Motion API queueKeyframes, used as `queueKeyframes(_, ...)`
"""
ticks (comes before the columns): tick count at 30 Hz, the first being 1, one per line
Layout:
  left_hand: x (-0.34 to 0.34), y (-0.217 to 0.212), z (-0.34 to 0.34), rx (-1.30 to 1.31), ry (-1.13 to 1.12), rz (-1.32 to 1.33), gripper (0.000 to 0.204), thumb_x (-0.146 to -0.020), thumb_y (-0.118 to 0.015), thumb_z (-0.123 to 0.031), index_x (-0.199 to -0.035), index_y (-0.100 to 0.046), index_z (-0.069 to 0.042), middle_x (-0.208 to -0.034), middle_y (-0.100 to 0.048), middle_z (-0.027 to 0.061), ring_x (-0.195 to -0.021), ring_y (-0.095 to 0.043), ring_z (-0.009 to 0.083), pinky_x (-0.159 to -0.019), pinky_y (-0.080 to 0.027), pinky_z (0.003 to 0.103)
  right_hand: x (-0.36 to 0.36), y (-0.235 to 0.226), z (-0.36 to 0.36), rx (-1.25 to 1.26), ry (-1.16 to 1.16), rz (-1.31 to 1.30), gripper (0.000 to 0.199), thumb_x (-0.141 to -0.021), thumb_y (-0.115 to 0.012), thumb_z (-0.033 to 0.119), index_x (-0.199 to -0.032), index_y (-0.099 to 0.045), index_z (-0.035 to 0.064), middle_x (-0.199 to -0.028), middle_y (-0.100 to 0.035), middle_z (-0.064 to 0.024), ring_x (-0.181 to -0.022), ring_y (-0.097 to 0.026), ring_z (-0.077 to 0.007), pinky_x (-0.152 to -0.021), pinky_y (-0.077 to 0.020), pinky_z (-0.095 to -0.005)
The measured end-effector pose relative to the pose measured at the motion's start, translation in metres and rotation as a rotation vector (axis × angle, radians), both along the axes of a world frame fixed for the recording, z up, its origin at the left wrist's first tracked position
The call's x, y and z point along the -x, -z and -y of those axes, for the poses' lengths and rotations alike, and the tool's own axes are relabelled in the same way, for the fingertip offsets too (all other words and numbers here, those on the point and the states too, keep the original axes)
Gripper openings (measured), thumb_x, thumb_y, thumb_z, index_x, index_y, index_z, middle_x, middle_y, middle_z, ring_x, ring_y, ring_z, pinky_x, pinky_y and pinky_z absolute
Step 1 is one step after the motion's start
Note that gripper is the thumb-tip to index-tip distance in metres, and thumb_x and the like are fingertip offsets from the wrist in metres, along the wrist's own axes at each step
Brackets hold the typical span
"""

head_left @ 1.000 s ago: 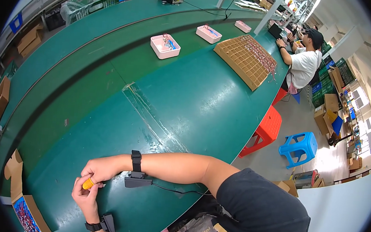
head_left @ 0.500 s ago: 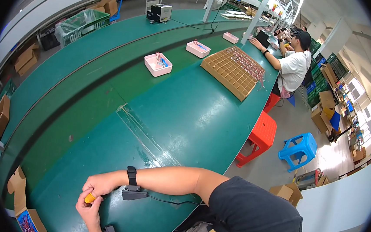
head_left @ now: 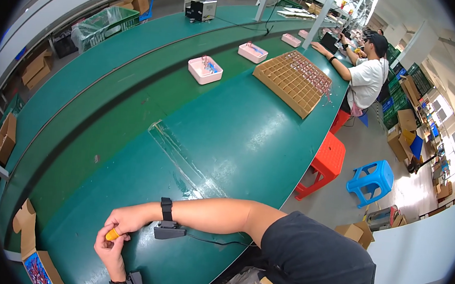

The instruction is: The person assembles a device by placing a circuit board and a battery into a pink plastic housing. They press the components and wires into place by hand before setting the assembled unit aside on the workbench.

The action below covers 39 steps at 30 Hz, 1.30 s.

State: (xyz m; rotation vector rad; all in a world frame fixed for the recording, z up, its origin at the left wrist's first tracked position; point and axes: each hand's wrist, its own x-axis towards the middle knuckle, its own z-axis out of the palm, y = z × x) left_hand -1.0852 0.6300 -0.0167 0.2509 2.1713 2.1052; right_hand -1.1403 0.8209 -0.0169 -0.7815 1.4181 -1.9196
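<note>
My right hand (head_left: 128, 220) reaches in from the right, with a black strap and small dark device (head_left: 169, 231) at its wrist. Its fingers are bent and closed, meeting those of my left hand (head_left: 109, 251) just above the green table. A yellow-orange finger cot (head_left: 112, 234) appears to cover one fingertip between the hands. My left hand is closed in a pinch, and its wrist carries a similar strap and device (head_left: 133, 282). Whatever the fingers hold is too small or hidden to make out. Close by on the left stands an opened cardboard box (head_left: 27, 231) with small red and blue parts inside.
Pink trays (head_left: 205, 76) with small parts stand on the green belt (head_left: 128, 118). Beyond lies a cardboard divider box (head_left: 275, 81), partly filled. Clear tape (head_left: 178, 157) marks the table. A seated co-worker (head_left: 369, 75), red stool (head_left: 329, 155) and blue stool (head_left: 371, 180) are right.
The view has shifted slightly. The pink trays have moved a little farther away along the belt. My hands stay together, with the fingers slightly rearranged.
</note>
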Motion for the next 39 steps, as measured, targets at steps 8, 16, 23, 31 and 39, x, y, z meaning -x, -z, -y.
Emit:
queueKeyframes(8, 0.002, 0.006, 0.011, 0.059, 0.003, -0.050, 0.028, -0.093, -0.070, -0.002, -0.121, -0.066, -0.001, -0.090, -0.069, 0.0022, -0.069, -0.060, 0.0064, -0.061, -0.044, 0.020, 0.001, -0.003, -0.002, -0.016, -0.014, -0.013, 0.012, -0.097, -0.061, 0.007, -0.094, -0.069, -0.0013, -0.079, -0.069, -0.0065, -0.067, -0.065, -0.0133, -0.062, -0.0532, -0.0275)
queueKeyframes(16, 0.004, 0.014, 0.017, 0.072, -0.016, -0.061, 0.027, -0.093, -0.071, -0.003, -0.119, -0.067, 0.000, -0.091, -0.068, 0.0022, -0.070, -0.059, 0.0062, -0.061, -0.042, 0.019, 0.002, -0.002, -0.002, -0.044, -0.007, -0.053, 0.014, -0.098, -0.062, 0.009, -0.090, -0.068, -0.0007, -0.077, -0.069, -0.0065, -0.065, -0.065, -0.0135, -0.060, -0.0534, -0.0283)
queueKeyframes(23, 0.000, 0.008, 0.011, 0.015, -0.015, -0.042, 0.030, -0.089, -0.071, 0.004, -0.119, -0.067, 0.000, -0.092, -0.065, 0.0010, -0.070, -0.056, 0.0052, -0.062, -0.043, 0.019, -0.001, -0.005, -0.001, -0.012, -0.019, -0.007, 0.013, -0.097, -0.062, 0.010, -0.090, -0.066, -0.0003, -0.074, -0.066, -0.0046, -0.065, -0.064, -0.0123, -0.060, -0.0518, -0.0280)
queueKeyframes(31, 0.001, 0.005, 0.015, 0.055, 0.015, 0.006, 0.031, -0.090, -0.070, 0.004, -0.120, -0.065, 0.000, -0.093, -0.067, 0.0025, -0.072, -0.059, 0.0065, -0.062, -0.044, 0.019, -0.001, -0.002, 0.001, -0.002, -0.022, -0.012, 0.014, -0.097, -0.062, 0.010, -0.090, -0.066, -0.0002, -0.075, -0.067, -0.0047, -0.064, -0.065, -0.0124, -0.060, -0.0520, -0.0281)
queueKeyframes(39, 0.000, 0.006, 0.007, 0.024, 0.047, -0.073, 0.024, -0.097, -0.072, -0.010, -0.118, -0.063, -0.001, -0.090, -0.067, 0.0035, -0.070, -0.058, 0.0083, -0.060, -0.041, 0.020, 0.001, -0.005, 0.000, -0.036, -0.007, -0.036, 0.015, -0.098, -0.061, 0.008, -0.092, -0.070, -0.0018, -0.076, -0.070, -0.0069, -0.065, -0.065, -0.0139, -0.061, -0.0537, -0.0293)
